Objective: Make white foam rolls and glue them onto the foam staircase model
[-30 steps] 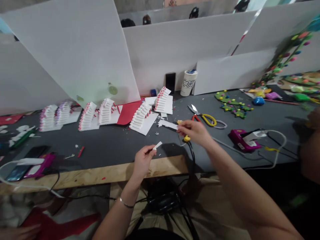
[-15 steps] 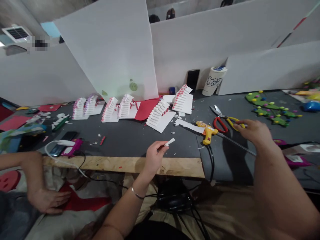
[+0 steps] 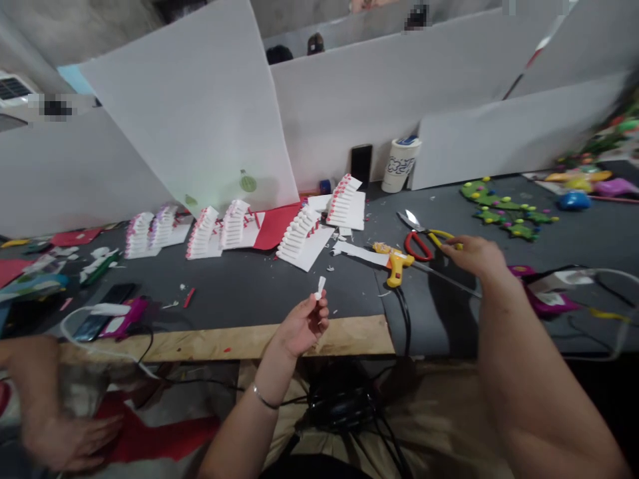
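Note:
My left hand [image 3: 304, 322] is closed around a small white strip [image 3: 321, 286], which points upward from the fingertips above the wooden table edge. On the right, my right hand [image 3: 474, 254] has its fingers at the yellow handle of the scissors [image 3: 418, 229], whose other handle is red; whether it grips them is hard to make out. Just left of the scissors lies a yellow glue gun [image 3: 398, 263] with a long glue stick in its back. A white paper strip [image 3: 360, 251] touches its nozzle end. White rolled pieces with red tips [image 3: 299, 233] stand in stepped rows on white card.
A cup [image 3: 401, 165] and a dark phone [image 3: 361, 165] stand against the white board. Green pieces with coloured balls [image 3: 504, 206] lie at the right. Another person's hand [image 3: 64, 442] rests on red material [image 3: 154, 436] at lower left. Cables hang over the front edge.
The camera view has shifted, moving the table items leftward. My left hand has turned, and the white strip now points more upright. My right hand stays by the scissors' yellow handle.

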